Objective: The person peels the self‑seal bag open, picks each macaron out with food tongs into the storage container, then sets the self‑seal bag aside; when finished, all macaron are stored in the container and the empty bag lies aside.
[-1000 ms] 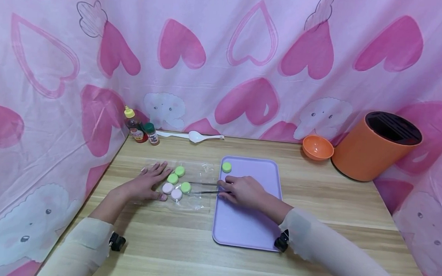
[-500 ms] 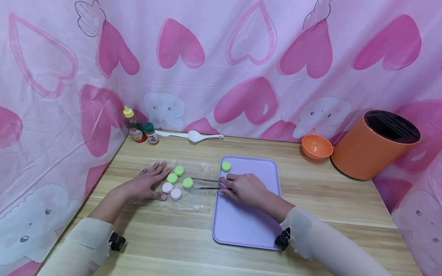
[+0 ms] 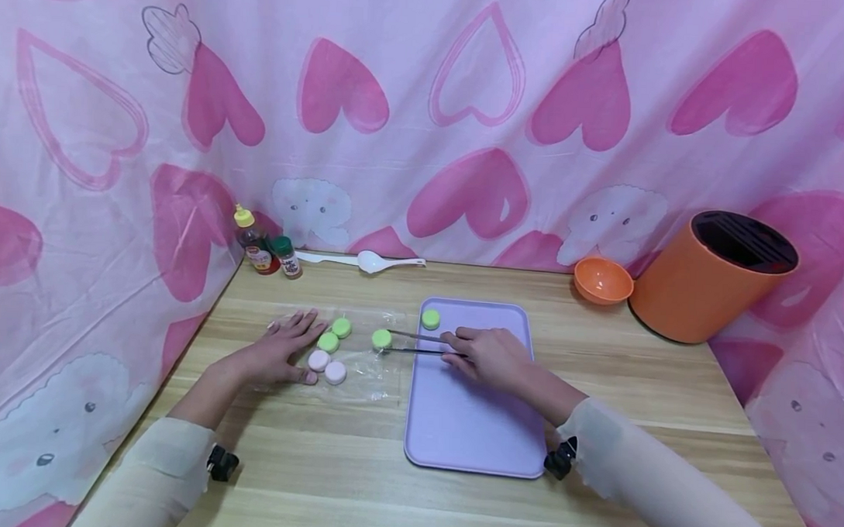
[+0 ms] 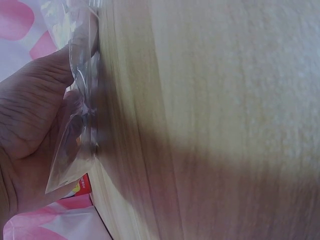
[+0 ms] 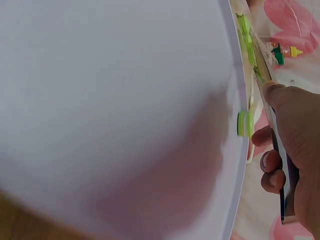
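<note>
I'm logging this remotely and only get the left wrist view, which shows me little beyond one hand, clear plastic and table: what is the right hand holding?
Observer: The right hand holds metal tongs.
Operator: Is anything at their far end?
Observer: Yes, a green macaron is between the tips of the tongs.
Operator: And what lies beneath that right hand?
Observer: A purple tray.
</note>
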A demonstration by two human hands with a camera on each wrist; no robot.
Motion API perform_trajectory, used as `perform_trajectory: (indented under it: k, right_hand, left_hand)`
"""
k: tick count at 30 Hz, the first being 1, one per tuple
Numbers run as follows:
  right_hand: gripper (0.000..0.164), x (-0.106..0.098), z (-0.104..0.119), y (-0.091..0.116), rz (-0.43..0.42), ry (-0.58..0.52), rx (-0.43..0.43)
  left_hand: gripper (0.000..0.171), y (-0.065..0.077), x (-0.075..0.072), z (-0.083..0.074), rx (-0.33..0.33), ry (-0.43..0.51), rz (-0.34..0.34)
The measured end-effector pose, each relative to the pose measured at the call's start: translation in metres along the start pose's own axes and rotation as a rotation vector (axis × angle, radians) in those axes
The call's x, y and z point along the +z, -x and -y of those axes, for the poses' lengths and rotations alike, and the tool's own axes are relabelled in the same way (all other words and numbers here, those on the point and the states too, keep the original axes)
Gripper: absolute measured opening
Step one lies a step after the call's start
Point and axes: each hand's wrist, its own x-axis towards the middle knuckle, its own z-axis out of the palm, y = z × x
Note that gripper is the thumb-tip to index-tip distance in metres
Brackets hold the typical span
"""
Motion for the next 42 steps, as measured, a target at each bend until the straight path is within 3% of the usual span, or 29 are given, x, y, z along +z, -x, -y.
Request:
perform_trajectory:
  k: [10,28,36,42]
  right_hand:
    - [0.038,-0.015,-0.020,0.017,-0.037,0.023,0.039]
    - [0.041,-0.032,-0.051,0.051,0.003,0.040,0.212]
    - [0.046,-0.036,-0.059,0.062,0.070,0.014,0.306]
    - [0.047,-0.036,-0.062,0.067,0.087,0.007,0.320]
  left_hand:
    - [0.107,-0.001,0.002,0.002,-0.002,-0.001,-0.003]
    - [0.107,-0.001,0.003,0.001,-0.014,0.001,0.006]
    - [0.107,-0.001,0.002,0.000,-0.017,0.002,0.003]
    - [0.107,0.000,0.001,-0.001,-0.010,-0.005,0.003]
